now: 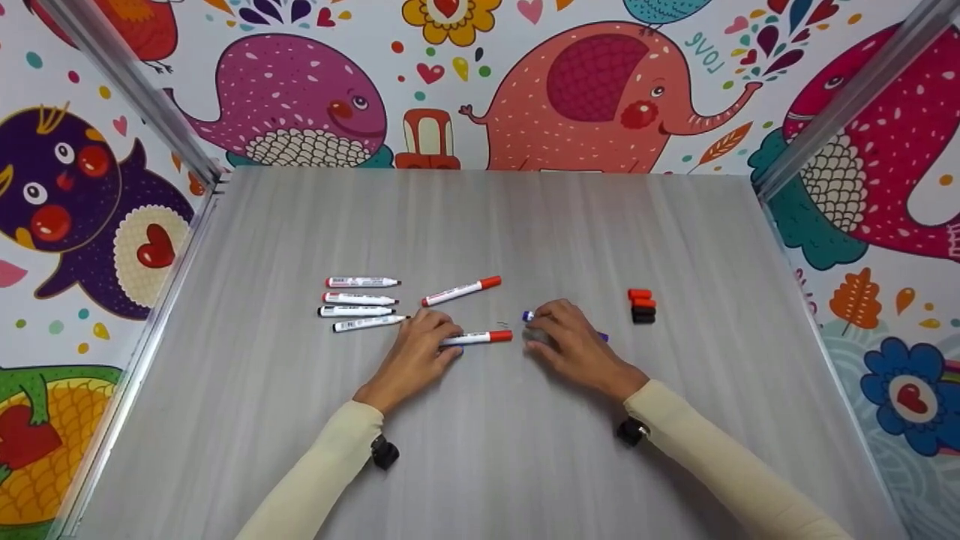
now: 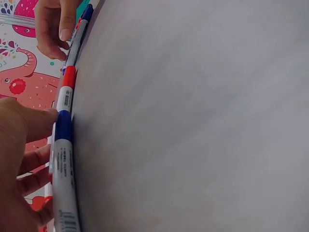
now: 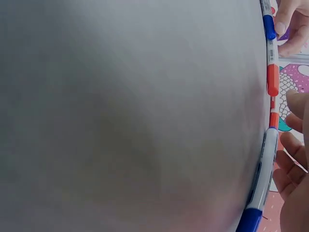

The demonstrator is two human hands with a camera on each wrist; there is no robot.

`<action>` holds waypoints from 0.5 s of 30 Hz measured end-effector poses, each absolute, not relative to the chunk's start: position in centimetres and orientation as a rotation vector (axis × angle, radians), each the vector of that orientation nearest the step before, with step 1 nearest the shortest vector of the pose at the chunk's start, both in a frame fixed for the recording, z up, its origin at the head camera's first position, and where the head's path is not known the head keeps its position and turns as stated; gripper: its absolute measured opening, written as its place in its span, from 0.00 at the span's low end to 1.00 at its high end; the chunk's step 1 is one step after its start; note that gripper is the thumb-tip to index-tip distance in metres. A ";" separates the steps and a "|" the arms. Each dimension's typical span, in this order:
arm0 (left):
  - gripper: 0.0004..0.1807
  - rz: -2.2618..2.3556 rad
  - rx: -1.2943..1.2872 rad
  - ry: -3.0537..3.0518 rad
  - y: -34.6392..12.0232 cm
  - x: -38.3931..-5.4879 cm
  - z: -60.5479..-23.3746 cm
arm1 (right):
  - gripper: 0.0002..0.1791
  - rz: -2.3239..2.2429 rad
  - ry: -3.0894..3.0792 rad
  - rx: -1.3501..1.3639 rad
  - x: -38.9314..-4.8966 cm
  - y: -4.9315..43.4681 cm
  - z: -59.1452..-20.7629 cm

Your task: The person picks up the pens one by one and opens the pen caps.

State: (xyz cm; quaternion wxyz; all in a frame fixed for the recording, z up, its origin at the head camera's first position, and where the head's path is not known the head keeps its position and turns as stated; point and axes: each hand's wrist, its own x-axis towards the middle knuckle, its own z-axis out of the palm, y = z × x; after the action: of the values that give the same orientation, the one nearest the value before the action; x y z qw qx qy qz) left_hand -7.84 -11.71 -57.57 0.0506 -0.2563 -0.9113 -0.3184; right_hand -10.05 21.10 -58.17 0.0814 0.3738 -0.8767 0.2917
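Markers (image 1: 460, 292), slim smooth cylinders, lie on your streaked desk (image 1: 487, 450), your left fingers (image 2: 35, 161) and right fingers (image 3: 293, 146) loosely spread beside them.

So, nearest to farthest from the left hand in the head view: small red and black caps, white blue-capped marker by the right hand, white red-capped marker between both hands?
1. Red-capped marker: at the left hand.
2. Blue-capped marker: at the right hand.
3. Red and black caps: farther right.

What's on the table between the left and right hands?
Head view: a red-capped marker juts from the left hand, small dark marks beside it, then bare table, then a blue-ended marker partly hidden by the right hand.
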 end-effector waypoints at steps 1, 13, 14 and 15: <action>0.13 -0.966 -0.780 -2.778 -11.6 -7.8 -57.6 | 0.16 0.873 -2.624 1.119 -10.1 20.9 -58.2; 0.13 -0.885 -0.761 -2.771 -10.2 -8.0 -57.6 | 0.15 0.885 -2.607 1.109 -10.8 18.7 -58.2; 0.13 -0.887 -0.752 -2.773 -10.1 -8.1 -57.6 | 0.15 0.881 -2.599 1.110 -10.9 18.5 -58.2; 0.13 -0.889 -0.744 -2.776 -10.0 -8.2 -57.6 | 0.15 0.876 -2.595 1.111 -10.9 18.4 -58.2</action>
State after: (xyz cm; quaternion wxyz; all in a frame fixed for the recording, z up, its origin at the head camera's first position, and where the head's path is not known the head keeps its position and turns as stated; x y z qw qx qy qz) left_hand -8.17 -9.97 -57.57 0.0667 -0.2469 -0.9207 -0.2949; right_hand -10.95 18.38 -58.23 0.0927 0.3742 -0.8743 0.2951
